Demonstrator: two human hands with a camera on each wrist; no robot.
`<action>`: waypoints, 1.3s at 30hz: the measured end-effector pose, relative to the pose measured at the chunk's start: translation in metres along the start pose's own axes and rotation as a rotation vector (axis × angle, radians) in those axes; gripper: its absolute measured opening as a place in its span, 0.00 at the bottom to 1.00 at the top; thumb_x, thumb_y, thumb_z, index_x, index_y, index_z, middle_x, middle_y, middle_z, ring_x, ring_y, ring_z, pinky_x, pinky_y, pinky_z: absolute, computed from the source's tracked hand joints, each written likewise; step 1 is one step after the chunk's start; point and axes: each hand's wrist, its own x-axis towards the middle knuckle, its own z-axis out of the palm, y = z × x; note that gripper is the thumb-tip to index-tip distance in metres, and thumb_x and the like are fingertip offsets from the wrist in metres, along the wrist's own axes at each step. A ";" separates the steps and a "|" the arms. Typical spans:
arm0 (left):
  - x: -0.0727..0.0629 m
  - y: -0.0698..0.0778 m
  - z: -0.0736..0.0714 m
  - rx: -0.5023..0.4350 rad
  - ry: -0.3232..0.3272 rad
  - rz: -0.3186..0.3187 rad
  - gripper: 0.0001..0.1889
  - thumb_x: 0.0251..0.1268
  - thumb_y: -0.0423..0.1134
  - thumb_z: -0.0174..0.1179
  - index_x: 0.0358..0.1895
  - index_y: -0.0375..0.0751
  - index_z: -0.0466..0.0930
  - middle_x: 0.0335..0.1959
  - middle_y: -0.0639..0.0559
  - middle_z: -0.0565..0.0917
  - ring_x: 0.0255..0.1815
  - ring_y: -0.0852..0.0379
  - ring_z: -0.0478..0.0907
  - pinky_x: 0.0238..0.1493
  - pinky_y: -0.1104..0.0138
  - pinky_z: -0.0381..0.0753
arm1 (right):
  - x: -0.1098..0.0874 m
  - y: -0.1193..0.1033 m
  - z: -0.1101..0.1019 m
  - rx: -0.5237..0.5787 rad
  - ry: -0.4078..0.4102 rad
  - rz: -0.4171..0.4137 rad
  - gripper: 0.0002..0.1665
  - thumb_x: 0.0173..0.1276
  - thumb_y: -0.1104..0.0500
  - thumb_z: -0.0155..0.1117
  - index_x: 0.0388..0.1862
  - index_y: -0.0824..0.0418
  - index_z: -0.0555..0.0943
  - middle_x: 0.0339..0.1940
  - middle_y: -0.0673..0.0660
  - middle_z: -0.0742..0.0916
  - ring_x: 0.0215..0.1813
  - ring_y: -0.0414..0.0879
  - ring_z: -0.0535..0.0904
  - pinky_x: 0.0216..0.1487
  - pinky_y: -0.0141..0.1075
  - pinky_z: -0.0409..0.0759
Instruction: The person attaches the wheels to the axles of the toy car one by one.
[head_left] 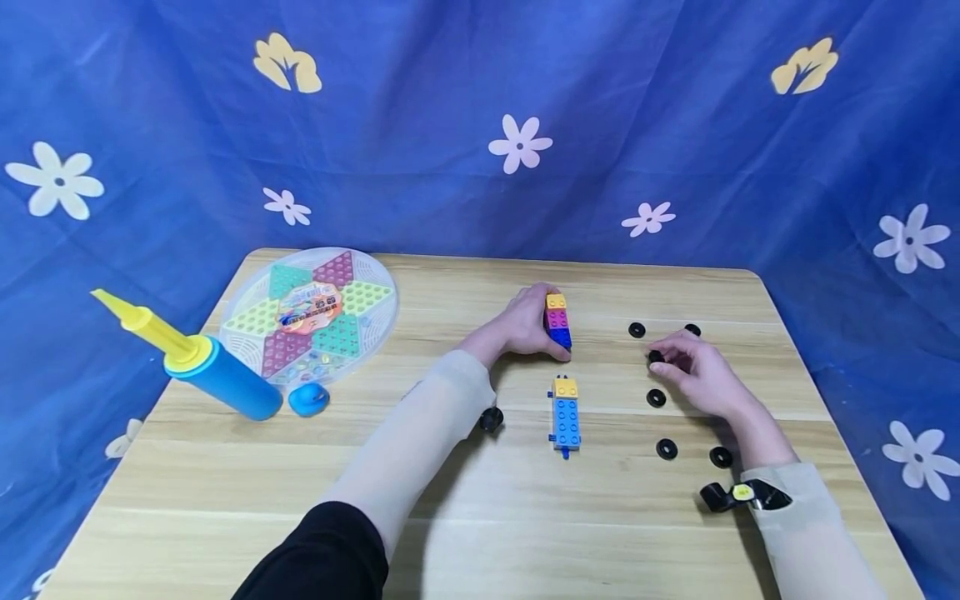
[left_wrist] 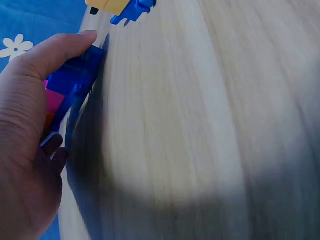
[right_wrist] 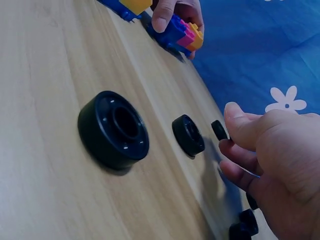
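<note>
My left hand (head_left: 525,323) grips a building-brick block (head_left: 557,321) with yellow, pink and dark blue parts, its thumb against the dark blue end (left_wrist: 75,72). Nearer to me lies a second brick piece (head_left: 566,421), light blue with a yellow end and small blue pegs sticking out at the sides. At the right, the thumb and fingers of my right hand (head_left: 697,371) pinch a small black toy wheel (head_left: 656,357). More black wheels lie around this hand, two of them in line before it, a near wheel (right_wrist: 114,131) and a farther wheel (right_wrist: 189,136).
A round Chinese checkers board (head_left: 255,354) lies at the back left. Beside it are a blue and yellow hand pump (head_left: 232,383) and a small blue object (head_left: 308,399). A blue flowered cloth (head_left: 450,192) hangs behind the wooden table (head_left: 600,533).
</note>
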 end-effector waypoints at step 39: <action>-0.149 0.057 -0.081 -0.153 0.300 0.514 0.62 0.35 0.50 0.90 0.79 0.40 0.64 0.74 0.52 0.73 0.68 0.56 0.74 0.67 0.57 0.78 | -0.015 -0.156 -0.006 0.509 0.089 -0.446 0.31 0.51 0.92 0.68 0.56 0.79 0.83 0.49 0.73 0.86 0.51 0.50 0.87 0.51 0.34 0.87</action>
